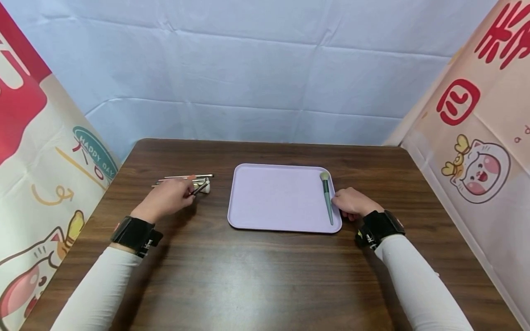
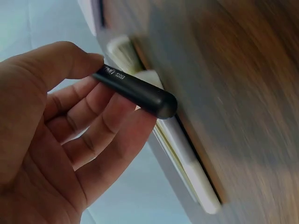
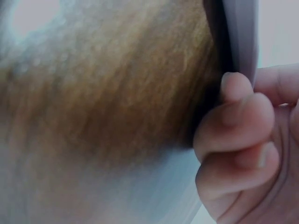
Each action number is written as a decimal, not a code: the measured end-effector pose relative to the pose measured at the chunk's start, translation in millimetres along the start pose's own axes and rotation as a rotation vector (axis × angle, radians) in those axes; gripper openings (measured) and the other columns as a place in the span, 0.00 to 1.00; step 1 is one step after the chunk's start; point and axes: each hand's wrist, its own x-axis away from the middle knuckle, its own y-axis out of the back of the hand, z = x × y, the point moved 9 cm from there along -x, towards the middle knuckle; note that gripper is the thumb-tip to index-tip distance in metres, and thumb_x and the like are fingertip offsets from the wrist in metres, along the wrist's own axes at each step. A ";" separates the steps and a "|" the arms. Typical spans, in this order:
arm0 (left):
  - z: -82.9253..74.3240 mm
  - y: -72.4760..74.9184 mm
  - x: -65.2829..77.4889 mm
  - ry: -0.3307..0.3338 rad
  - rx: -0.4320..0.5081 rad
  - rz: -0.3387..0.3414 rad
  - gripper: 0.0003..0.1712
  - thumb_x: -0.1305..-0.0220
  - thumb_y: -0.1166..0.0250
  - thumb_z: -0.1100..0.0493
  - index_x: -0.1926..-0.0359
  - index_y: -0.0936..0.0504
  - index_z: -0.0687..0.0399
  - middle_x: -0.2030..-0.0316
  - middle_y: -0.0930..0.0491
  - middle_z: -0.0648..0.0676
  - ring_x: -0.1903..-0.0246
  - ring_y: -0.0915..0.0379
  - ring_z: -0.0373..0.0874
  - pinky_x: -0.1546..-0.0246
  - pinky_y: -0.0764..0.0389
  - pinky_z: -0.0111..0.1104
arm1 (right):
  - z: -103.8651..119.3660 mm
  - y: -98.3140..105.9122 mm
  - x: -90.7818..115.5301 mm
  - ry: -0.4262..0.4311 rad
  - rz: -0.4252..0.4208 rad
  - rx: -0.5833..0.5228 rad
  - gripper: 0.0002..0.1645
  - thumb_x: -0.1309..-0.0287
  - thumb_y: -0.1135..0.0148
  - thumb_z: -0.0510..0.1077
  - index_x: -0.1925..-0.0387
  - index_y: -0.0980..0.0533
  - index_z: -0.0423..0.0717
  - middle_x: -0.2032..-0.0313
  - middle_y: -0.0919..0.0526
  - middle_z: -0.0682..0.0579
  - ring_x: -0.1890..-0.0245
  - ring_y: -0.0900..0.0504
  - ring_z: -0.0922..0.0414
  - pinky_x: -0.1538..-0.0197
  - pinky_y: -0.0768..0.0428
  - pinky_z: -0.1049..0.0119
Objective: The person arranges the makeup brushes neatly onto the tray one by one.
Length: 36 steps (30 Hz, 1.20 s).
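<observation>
My left hand (image 1: 167,197) pinches a makeup brush with a black handle (image 2: 135,93) between thumb and fingers; its bristle end is hidden. Under and behind that hand, several makeup brushes (image 1: 201,175) lie bunched on the table, one with a pale handle (image 2: 198,182). At the right edge of a lilac tray (image 1: 273,197), my right hand (image 1: 356,202) grips the rim, its lower fingers curled in the right wrist view. On the tray's right side rests a green-handled makeup brush (image 1: 327,200), bristles toward the far edge.
The dark wood table (image 1: 232,276) carries the tray at its middle and the bunched brushes to the left. A pale blue cloth (image 1: 248,69) hangs behind the table. Printed cloths flank it on the left (image 1: 54,184) and right (image 1: 472,147).
</observation>
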 end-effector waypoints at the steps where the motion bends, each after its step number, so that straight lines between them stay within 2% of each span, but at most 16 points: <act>1: -2.7 0.8 -1.1 0.004 0.009 -0.006 0.02 0.33 0.37 0.63 0.61 0.20 0.57 0.74 0.24 0.49 0.76 0.33 0.40 0.70 0.31 0.37 | 0.0 0.0 0.1 -0.001 -0.002 0.002 0.17 0.35 0.59 0.43 0.72 0.27 0.39 0.83 0.23 0.48 0.87 0.24 0.55 0.82 0.26 0.66; 8: -20.6 3.8 -10.6 0.058 0.127 -0.023 0.06 0.34 0.36 0.61 0.58 0.20 0.57 0.71 0.21 0.50 0.76 0.31 0.42 0.73 0.29 0.37 | 0.1 -4.8 0.5 -0.022 0.018 -0.015 0.18 0.32 0.60 0.44 0.70 0.26 0.39 0.81 0.23 0.47 0.86 0.23 0.55 0.81 0.25 0.65; 14: -45.1 11.9 -30.5 0.080 0.214 -0.053 0.08 0.35 0.36 0.59 0.58 0.21 0.58 0.68 0.17 0.54 0.73 0.24 0.44 0.66 0.22 0.40 | 1.1 4.3 2.4 -0.017 -0.006 -0.014 0.17 0.34 0.60 0.43 0.70 0.27 0.38 0.82 0.23 0.47 0.87 0.23 0.55 0.82 0.24 0.65; 18: -65.9 12.3 -47.5 0.092 0.258 -0.053 0.08 0.35 0.36 0.58 0.60 0.22 0.58 0.67 0.17 0.54 0.70 0.23 0.45 0.64 0.22 0.39 | 0.4 6.6 2.9 -0.011 -0.016 -0.013 0.17 0.35 0.60 0.42 0.72 0.27 0.39 0.83 0.24 0.47 0.87 0.23 0.55 0.83 0.24 0.65; 22: -86.4 3.7 -65.8 0.121 0.329 -0.003 0.08 0.34 0.37 0.57 0.60 0.23 0.57 0.68 0.18 0.54 0.74 0.23 0.44 0.71 0.22 0.35 | -1.2 5.3 2.4 -0.021 -0.016 -0.019 0.17 0.35 0.60 0.43 0.71 0.27 0.38 0.82 0.24 0.47 0.87 0.23 0.54 0.82 0.23 0.64; 26: -105.3 -9.2 -82.8 0.144 0.397 0.067 0.08 0.32 0.38 0.56 0.61 0.23 0.57 0.69 0.19 0.55 0.78 0.20 0.42 0.76 0.20 0.33 | -3.0 1.2 1.2 -0.038 -0.001 -0.024 0.18 0.33 0.60 0.43 0.69 0.26 0.38 0.81 0.24 0.47 0.85 0.23 0.54 0.80 0.22 0.64; 29: -118.5 -17.6 -95.3 0.143 0.411 0.096 0.09 0.30 0.38 0.56 0.63 0.23 0.57 0.69 0.19 0.55 0.79 0.18 0.41 0.76 0.18 0.32 | -3.1 -1.6 0.7 -0.041 0.006 -0.023 0.18 0.33 0.60 0.43 0.69 0.26 0.38 0.81 0.24 0.47 0.85 0.22 0.54 0.80 0.22 0.64; 32: -130.2 -23.3 -107.2 0.136 0.388 0.105 0.10 0.29 0.37 0.55 0.65 0.22 0.58 0.69 0.19 0.54 0.80 0.17 0.40 0.75 0.18 0.31 | -2.3 -3.0 0.5 -0.038 0.004 -0.019 0.18 0.33 0.60 0.43 0.70 0.26 0.38 0.81 0.24 0.47 0.85 0.22 0.54 0.80 0.22 0.64; 36: -141.7 -30.5 -119.4 0.156 0.402 0.138 0.11 0.28 0.38 0.55 0.66 0.22 0.58 0.73 0.22 0.52 0.80 0.17 0.40 0.72 0.16 0.32 | -0.7 -2.0 0.4 -0.031 -0.004 -0.006 0.18 0.34 0.60 0.42 0.72 0.27 0.39 0.82 0.24 0.47 0.86 0.22 0.54 0.81 0.22 0.64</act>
